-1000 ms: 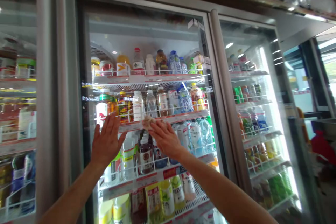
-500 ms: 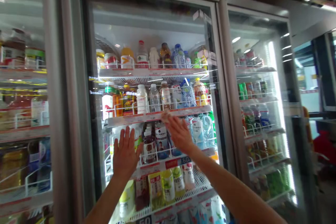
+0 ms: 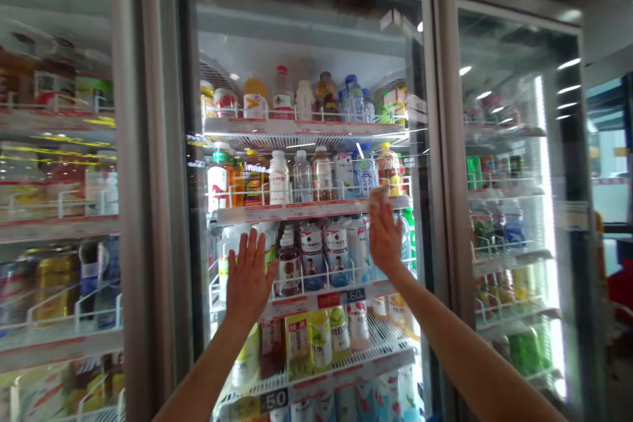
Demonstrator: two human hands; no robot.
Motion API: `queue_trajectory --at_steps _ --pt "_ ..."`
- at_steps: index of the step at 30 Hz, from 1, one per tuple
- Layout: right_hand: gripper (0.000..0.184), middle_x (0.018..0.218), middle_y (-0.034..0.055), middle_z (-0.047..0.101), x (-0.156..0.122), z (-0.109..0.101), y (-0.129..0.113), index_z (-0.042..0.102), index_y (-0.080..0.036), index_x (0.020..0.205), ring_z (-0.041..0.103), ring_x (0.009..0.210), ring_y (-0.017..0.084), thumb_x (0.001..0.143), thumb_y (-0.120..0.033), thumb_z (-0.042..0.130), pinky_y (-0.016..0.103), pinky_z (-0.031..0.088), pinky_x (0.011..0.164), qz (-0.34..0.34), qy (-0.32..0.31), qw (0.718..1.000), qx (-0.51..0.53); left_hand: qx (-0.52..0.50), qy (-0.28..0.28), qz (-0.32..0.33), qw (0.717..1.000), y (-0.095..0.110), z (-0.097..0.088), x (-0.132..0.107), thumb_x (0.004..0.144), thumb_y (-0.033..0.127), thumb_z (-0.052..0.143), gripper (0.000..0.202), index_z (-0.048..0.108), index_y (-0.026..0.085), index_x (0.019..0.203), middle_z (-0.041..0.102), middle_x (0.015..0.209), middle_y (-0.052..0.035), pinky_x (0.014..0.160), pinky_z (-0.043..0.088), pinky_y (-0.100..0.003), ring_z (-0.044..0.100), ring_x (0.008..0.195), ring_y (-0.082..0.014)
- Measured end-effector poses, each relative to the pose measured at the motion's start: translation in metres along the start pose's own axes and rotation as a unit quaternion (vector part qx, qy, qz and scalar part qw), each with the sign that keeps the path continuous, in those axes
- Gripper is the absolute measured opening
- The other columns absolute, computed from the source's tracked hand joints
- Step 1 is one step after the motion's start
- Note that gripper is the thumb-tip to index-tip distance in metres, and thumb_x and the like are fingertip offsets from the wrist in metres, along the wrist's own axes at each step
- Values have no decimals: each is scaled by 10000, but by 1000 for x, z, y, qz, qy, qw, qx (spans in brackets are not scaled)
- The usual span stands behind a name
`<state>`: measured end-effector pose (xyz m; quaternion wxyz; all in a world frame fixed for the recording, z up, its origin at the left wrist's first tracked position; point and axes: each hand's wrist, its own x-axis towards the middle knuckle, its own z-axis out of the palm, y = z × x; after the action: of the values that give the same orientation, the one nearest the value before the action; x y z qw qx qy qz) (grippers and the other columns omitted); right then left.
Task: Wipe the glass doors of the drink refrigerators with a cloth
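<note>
My left hand [image 3: 250,280] is raised with fingers stretched and a little apart, palm toward the glass door [image 3: 306,33] of an upright drinks cooler. Nothing shows in it. To the right, my right hand [image 3: 386,234] is held flat toward the same pane, with a small pale cloth [image 3: 380,194] at its fingertips. The cloth is blurred and partly covered by the fingers. Behind the glass, several bottles stand on racks, among them a white-capped bottle [image 3: 279,179] and a dark bottle [image 3: 288,264].
A metal door frame [image 3: 158,145] borders the pane at left, and another upright post [image 3: 452,145] stands at right. Neighbouring cooler doors show more drinks, such as a gold can [image 3: 53,280]. Price strips [image 3: 316,210] run along the shelf fronts. Light reflections lie on the glass.
My right hand has moved right across the pane with the cloth, its fingers now pointing more upward. My left hand stays raised, much as before. The view has shifted slightly.
</note>
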<state>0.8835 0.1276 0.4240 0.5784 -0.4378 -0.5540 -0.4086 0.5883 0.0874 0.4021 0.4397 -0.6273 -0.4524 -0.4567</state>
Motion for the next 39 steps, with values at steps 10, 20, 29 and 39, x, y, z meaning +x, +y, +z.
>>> queue_trajectory --at_steps 10,20,29,39 --pt "603 1497 -14 308 -25 8 -65 208 -299 1456 184 1409 190 884 -209 379 450 217 1138 -259 -98 959 51 -23 7 14 1000 -6 -1 0 919 382 385 677 0 244 1459 181 1520 -108 1131 150 -529 135 1410 -259" --pt "541 1504 105 278 -25 6 -23 297 -191 1437 141 1419 258 897 -192 325 513 261 1088 19 -5 1000 18 -7 2 7 1000 -2 0 0 927 397 351 666 -14 231 1459 210 1512 -124 1118 185 -515 151 1407 -264" --pt "551 1510 94 265 7 5 -9 256 -215 1449 172 1410 275 901 -183 300 565 221 1080 86 24 996 13 3 -10 11 1000 -1 0 -10 933 384 331 639 38 180 1463 223 1504 -145 1126 173 -508 123 1413 -262" --pt "569 1476 29 354 -36 4 -42 323 -263 1419 182 1412 198 864 -165 403 477 113 1149 -206 -79 974 51 31 -41 65 997 -17 -19 -30 934 430 282 633 53 173 1465 281 1490 -128 1121 208 -473 143 1414 -236"
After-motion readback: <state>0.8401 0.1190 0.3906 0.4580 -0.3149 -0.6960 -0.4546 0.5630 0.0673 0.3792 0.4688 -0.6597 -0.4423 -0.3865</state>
